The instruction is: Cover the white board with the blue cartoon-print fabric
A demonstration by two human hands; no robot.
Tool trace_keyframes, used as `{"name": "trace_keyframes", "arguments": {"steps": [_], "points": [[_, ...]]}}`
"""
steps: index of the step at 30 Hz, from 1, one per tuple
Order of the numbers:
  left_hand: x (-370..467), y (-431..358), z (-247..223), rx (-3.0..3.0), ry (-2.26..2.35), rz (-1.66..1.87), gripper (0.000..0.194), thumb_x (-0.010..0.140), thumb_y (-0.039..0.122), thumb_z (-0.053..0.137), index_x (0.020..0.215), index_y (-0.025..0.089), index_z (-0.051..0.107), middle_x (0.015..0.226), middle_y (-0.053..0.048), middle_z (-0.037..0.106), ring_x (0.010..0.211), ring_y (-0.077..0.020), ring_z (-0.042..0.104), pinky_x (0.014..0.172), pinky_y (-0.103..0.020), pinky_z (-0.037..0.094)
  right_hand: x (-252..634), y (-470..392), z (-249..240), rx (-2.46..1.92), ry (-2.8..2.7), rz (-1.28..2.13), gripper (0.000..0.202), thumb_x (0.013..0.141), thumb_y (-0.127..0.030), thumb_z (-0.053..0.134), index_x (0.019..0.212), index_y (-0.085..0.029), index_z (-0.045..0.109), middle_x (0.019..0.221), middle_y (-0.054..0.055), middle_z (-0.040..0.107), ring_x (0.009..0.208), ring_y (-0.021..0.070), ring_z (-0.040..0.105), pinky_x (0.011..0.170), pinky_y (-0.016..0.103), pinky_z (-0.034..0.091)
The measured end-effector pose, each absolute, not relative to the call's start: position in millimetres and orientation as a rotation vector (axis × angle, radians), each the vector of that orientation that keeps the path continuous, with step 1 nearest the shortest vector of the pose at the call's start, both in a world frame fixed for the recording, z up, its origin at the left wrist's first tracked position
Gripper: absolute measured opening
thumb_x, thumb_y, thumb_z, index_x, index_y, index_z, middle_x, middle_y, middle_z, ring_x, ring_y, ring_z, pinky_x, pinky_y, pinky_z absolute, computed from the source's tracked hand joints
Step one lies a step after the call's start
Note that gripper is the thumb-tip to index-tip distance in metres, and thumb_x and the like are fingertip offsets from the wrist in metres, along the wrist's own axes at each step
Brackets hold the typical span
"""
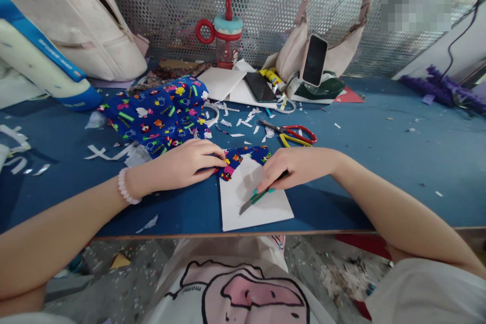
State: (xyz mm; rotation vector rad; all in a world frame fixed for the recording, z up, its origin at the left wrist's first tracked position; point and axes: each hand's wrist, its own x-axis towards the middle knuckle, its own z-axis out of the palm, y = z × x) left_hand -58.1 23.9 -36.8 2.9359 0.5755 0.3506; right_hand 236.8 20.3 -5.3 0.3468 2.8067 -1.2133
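Note:
A white square board [246, 207] lies near the front edge of the blue table, with a small piece of blue cartoon-print fabric [237, 156] across its far side. The fingertips of my left hand [190, 164] press on the left end of that piece. My right hand [283, 167] is closed round a utility knife [252, 201] with a green handle; its blade points toward me and to the left, over the board. Behind my left hand a larger crumpled sheet of the same fabric [159, 111] is spread out.
Red-and-yellow-handled pliers [292, 134] lie beyond my right hand among white paper scraps [243, 121]. At the back stand a tumbler [228, 40] with a red straw, a phone [314, 59] and a handbag [337, 45]. A backpack [87, 20] leans at the left.

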Motion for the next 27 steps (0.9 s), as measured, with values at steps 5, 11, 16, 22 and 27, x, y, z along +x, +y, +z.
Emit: {"name": "trace_keyframes", "arguments": {"steps": [5, 11, 16, 22, 27], "points": [[-59, 21, -31, 3.086, 0.482, 0.459, 0.028, 0.100, 0.020, 0.043, 0.114, 0.021, 0.067, 0.116, -0.009, 0.068, 0.109, -0.0215, 0.059, 0.095, -0.037, 0.043, 236, 21, -7, 0.357, 2.797, -1.215, 0.030, 0.094, -0.018, 0.053, 0.118, -0.019, 0.071, 0.109, 0.005, 0.075, 0.091, 0.0122, 0.067, 0.079, 0.020, 0.047], [-48, -11, -15, 3.078, -0.021, 0.465, 0.030, 0.099, 0.014, 0.041, 0.111, 0.023, 0.067, 0.106, -0.004, 0.073, 0.095, -0.0164, 0.063, 0.087, -0.035, 0.040, 236, 22, -10, 0.348, 2.777, -1.262, 0.030, 0.094, -0.018, 0.053, 0.118, -0.016, 0.071, 0.109, 0.006, 0.074, 0.095, 0.0135, 0.068, 0.083, 0.021, 0.048], [-41, -28, -18, 3.091, -0.124, 0.460, 0.020, 0.099, 0.015, 0.049, 0.106, 0.020, 0.067, 0.102, -0.003, 0.074, 0.094, -0.0161, 0.064, 0.086, -0.034, 0.039, 237, 23, -11, 0.347, 2.785, -1.279, 0.030, 0.093, -0.018, 0.053, 0.117, -0.016, 0.071, 0.110, 0.006, 0.074, 0.096, 0.0133, 0.068, 0.085, 0.021, 0.048], [-41, -23, -19, 3.063, -0.064, 0.444, 0.022, 0.100, 0.014, 0.045, 0.103, 0.019, 0.067, 0.104, -0.004, 0.074, 0.094, -0.0161, 0.064, 0.084, -0.035, 0.040, 238, 22, -12, 0.368, 2.766, -1.288, 0.030, 0.094, -0.020, 0.054, 0.117, -0.020, 0.072, 0.110, 0.004, 0.075, 0.094, 0.0126, 0.069, 0.082, 0.021, 0.048], [-39, -24, -19, 3.084, -0.052, 0.413, 0.025, 0.100, 0.014, 0.043, 0.102, 0.021, 0.067, 0.105, -0.004, 0.074, 0.095, -0.0158, 0.065, 0.084, -0.034, 0.042, 237, 23, -12, 0.365, 2.769, -1.287, 0.030, 0.093, -0.020, 0.054, 0.117, -0.020, 0.072, 0.110, 0.004, 0.075, 0.094, 0.0129, 0.069, 0.083, 0.021, 0.047]]}}
